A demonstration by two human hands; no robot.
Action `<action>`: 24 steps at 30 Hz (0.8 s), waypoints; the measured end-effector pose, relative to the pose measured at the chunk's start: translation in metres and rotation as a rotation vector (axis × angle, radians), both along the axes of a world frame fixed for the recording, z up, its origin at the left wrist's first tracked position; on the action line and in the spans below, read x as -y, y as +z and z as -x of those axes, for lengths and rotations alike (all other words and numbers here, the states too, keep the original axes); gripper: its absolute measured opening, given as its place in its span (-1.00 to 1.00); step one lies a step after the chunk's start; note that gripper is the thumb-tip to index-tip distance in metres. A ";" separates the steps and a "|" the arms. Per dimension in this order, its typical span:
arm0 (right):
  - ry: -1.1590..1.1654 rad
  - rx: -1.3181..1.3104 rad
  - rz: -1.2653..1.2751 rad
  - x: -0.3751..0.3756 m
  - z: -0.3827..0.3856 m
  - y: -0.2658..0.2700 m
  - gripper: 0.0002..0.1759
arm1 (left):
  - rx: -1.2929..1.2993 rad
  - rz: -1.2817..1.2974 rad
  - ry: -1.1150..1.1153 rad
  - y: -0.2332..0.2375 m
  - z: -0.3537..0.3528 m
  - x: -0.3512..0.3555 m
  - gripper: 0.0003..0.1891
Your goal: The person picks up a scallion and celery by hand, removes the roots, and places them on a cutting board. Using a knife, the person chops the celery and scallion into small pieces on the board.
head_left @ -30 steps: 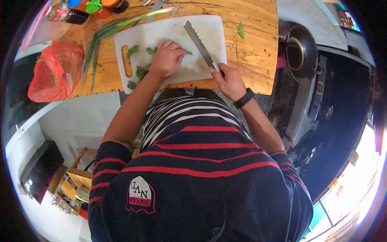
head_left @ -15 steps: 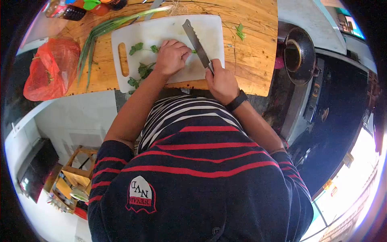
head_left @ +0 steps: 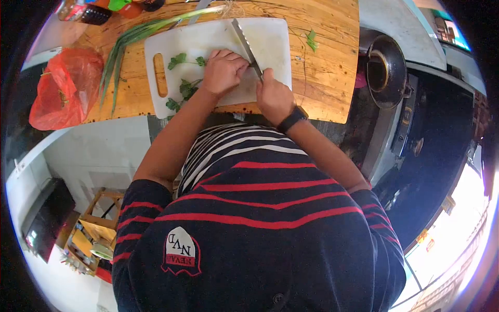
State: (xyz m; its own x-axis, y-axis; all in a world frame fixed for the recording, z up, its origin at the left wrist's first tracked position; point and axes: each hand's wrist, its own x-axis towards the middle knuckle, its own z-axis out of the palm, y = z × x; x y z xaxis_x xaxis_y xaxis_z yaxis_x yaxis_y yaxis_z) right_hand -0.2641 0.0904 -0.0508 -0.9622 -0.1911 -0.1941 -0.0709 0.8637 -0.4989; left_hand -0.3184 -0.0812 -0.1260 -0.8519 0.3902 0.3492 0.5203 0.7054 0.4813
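Note:
A white cutting board (head_left: 273, 39) lies on the wooden table. My left hand (head_left: 224, 73) is closed on the board, pressing down a bunch of green leafy herbs (head_left: 179, 60); its leaves stick out to the left of the fingers and most of the stems are hidden under them. More leaves (head_left: 187, 89) lie beside my left wrist. My right hand (head_left: 275, 98) is wrapped round the handle of a kitchen knife (head_left: 242, 41). The blade slants up and left, right against the fingertips of my left hand.
Long spring onions (head_left: 138, 35) lie along the board's far left side. A red plastic bag (head_left: 70, 88) sits at the table's left, with bottles (head_left: 93, 14) behind it. A loose herb sprig (head_left: 312, 40) lies right of the board. A dark wok (head_left: 384, 73) stands to the right.
The knife and my right hand have moved left, bringing the blade up to my left fingers. The stem ends that showed beside those fingers are now covered. My left hand has barely moved.

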 end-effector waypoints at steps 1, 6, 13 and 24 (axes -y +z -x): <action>0.004 -0.010 -0.009 0.003 0.007 -0.003 -0.75 | -0.006 0.008 0.003 -0.001 0.000 0.001 -0.88; 0.029 -0.027 -0.048 0.002 0.002 0.009 -0.75 | -0.013 -0.005 -0.008 0.006 0.001 0.002 -0.90; -0.041 0.038 0.010 0.010 0.010 -0.001 -0.74 | -0.030 -0.033 -0.017 -0.001 0.002 0.002 -0.89; -0.044 0.088 -0.002 0.014 0.002 -0.002 -0.73 | -0.015 0.004 -0.014 0.000 0.001 0.003 -0.89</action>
State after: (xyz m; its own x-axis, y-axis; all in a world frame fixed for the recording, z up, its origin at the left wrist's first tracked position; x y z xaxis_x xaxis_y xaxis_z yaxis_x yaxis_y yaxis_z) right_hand -0.2659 0.0761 -0.0527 -0.9489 -0.1489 -0.2783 0.0106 0.8661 -0.4997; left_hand -0.3191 -0.0845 -0.1260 -0.8410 0.4036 0.3602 0.5374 0.6996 0.4709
